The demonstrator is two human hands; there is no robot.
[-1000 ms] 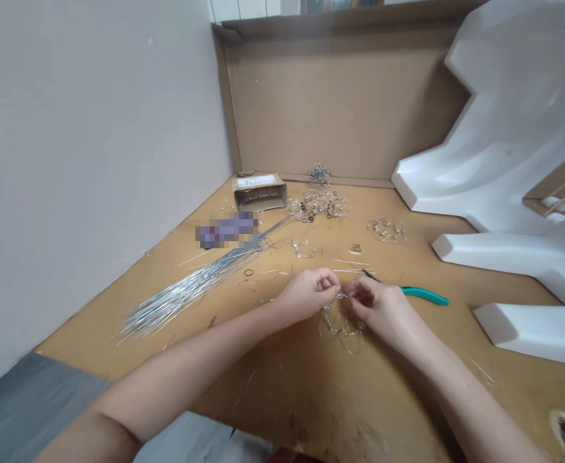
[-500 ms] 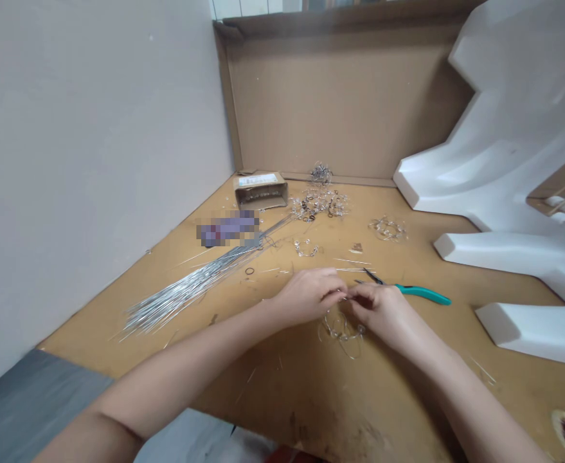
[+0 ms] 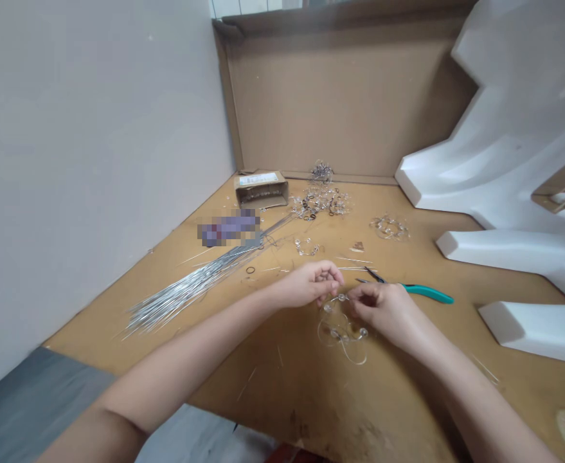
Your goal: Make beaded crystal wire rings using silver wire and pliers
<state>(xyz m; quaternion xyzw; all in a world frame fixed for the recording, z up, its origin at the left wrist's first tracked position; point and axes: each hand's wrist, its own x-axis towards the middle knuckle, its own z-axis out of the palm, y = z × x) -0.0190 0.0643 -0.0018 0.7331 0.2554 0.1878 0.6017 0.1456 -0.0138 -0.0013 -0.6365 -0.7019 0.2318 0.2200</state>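
Pinching crystal-bead wire in right hand, left hand curled; beads in cardboard box.

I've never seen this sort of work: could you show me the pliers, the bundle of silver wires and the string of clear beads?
Pliers [image 3: 429, 293]: head view, on the teal handle.
Bundle of silver wires [image 3: 180, 297]: head view, on the middle of the bundle.
String of clear beads [image 3: 363, 332]: head view, on one bead.

The bare, slim left forearm and right forearm narrow into a smooth left hand and right hand
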